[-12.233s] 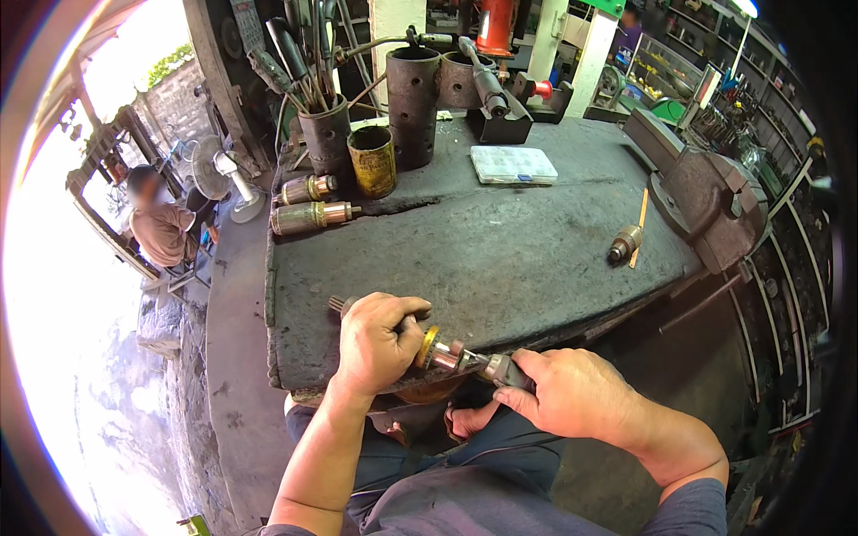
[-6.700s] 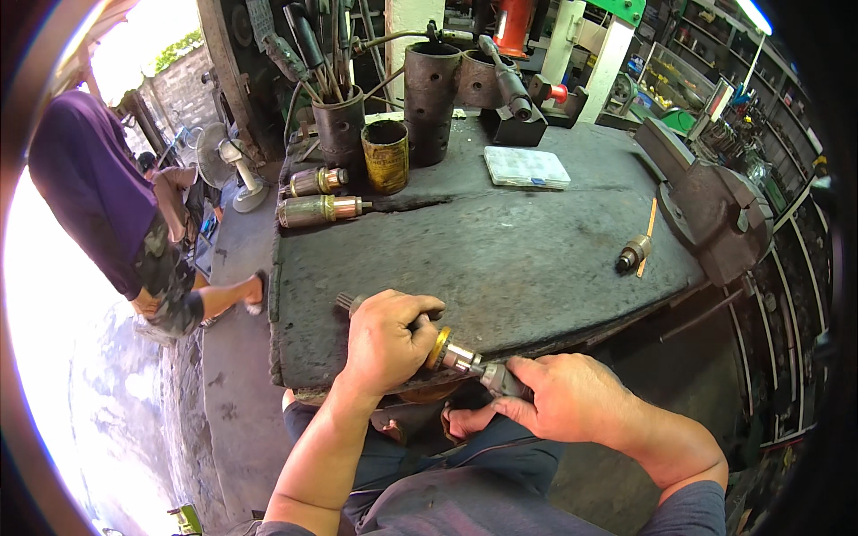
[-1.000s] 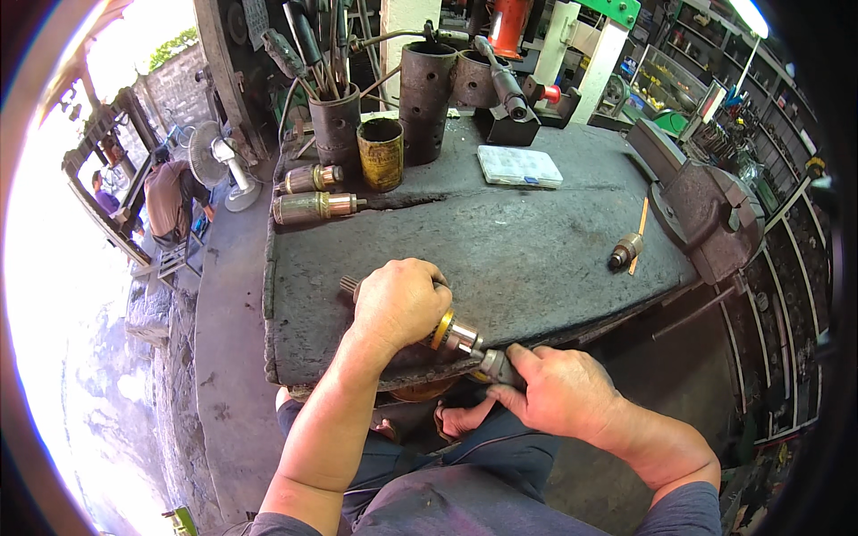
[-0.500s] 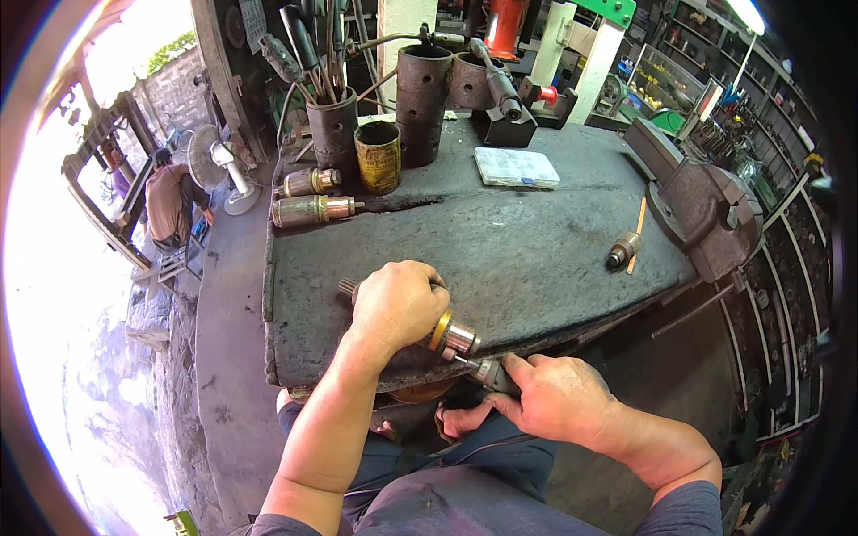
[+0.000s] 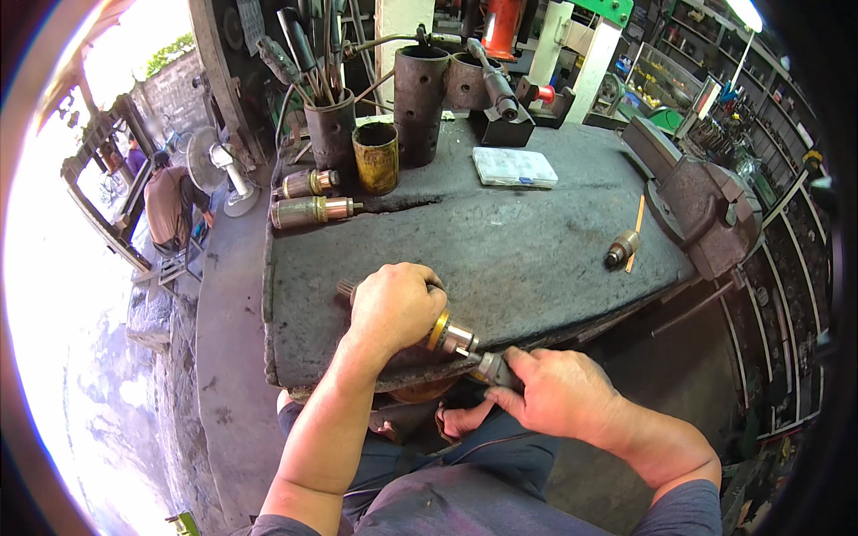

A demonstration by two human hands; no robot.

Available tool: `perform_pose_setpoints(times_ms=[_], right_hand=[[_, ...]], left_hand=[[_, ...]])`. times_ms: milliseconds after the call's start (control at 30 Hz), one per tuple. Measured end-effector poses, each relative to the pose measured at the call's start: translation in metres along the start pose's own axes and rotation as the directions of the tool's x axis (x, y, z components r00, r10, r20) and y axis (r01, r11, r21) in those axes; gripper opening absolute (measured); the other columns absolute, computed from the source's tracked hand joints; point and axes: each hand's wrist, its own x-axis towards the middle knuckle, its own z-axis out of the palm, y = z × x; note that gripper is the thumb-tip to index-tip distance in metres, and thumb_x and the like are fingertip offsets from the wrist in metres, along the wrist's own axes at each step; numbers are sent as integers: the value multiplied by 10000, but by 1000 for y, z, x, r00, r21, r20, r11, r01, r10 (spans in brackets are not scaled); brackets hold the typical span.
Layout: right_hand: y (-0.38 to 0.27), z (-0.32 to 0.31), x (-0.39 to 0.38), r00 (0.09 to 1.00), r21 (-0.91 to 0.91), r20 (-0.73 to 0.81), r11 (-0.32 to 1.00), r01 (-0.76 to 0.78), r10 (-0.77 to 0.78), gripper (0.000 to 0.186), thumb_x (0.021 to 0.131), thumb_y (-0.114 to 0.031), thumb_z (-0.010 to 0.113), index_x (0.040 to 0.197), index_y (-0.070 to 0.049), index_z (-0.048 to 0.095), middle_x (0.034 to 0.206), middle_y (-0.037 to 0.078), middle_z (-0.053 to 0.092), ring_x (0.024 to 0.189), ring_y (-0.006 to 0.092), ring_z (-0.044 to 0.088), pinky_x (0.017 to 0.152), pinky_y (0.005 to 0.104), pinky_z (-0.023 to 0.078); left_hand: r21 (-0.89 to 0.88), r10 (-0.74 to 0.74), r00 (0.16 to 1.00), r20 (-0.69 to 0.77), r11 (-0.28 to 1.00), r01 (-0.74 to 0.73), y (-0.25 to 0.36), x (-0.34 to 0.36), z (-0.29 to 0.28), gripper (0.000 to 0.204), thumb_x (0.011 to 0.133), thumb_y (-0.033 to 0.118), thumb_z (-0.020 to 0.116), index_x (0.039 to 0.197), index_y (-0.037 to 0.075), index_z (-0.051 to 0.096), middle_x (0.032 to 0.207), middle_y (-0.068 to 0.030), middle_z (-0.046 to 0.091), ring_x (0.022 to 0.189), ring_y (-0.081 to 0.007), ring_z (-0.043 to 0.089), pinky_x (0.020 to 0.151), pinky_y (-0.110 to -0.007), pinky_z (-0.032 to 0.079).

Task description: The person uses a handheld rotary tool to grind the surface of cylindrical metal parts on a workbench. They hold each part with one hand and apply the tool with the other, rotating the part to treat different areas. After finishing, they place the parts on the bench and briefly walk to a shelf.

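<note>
Now | left hand [image 5: 396,306] wraps armature [image 5: 450,334] | right hand [image 5: 551,390] pinches tool [image 5: 492,366]

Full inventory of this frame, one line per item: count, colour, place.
motor armature: 1, brass and steel, near bench edge, in left hand
small tool: 1, dark metal, at armature's end, in right hand
spare armatures: 2, copper-brown, bench far left
steel tubes: 2, rusty dark, bench back
yellow can: 1, beside tubes
tool pot: 1, dark, far-left back
plastic box: 1, whitish, bench middle-back
small part: 1, brass, right side
vise: 1, brown, right edge
workbench: 1, grey
left hand: 1
right hand: 1
</note>
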Motion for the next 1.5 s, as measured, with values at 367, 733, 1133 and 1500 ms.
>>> perform_pose_setpoints(times_ms=[367, 733, 1133, 1500], right_hand=[[3, -4, 2, 1000, 15, 5, 1000, 12, -12, 559, 1104, -556, 751, 1164, -1, 734, 933, 260, 821, 876, 501, 829, 772, 592, 681], [7, -11, 7, 999, 72, 48, 997, 0, -3, 549, 1103, -550, 754, 1128, -3, 737, 913, 258, 822, 876, 515, 817, 773, 612, 661], [11, -9, 9, 996, 96, 73, 995, 35, -42, 480, 1052, -490, 839, 1103, -24, 742, 878, 219, 794, 846, 502, 794, 739, 593, 634], [17, -10, 12, 997, 119, 60, 992, 49, -56, 556, 1094, -548, 762, 1109, 8, 747, 879, 271, 812, 872, 535, 805, 785, 623, 653]], left_hand=[[-44, -9, 1000, -28, 999, 8, 0, -3, 1, 333, 925, 273, 726, 1123, 115, 941, 1047, -201, 878, 1033, -416, 848, 1001, -499, 666], [-150, 107, 975, -197, 979, -138, -15, -18, 12, 284, 929, 204, 736, 1096, 69, 923, 956, -221, 854, 920, -400, 855, 899, -459, 674], [-146, 110, 971, -213, 979, -143, -16, -19, 13, 271, 938, 192, 731, 1085, 63, 920, 946, -225, 847, 919, -404, 854, 893, -460, 677], [-130, 200, 932, -304, 960, -249, -28, -27, 20, 226, 934, 123, 739, 1060, 76, 920, 946, -182, 853, 893, -372, 828, 866, -462, 661]])
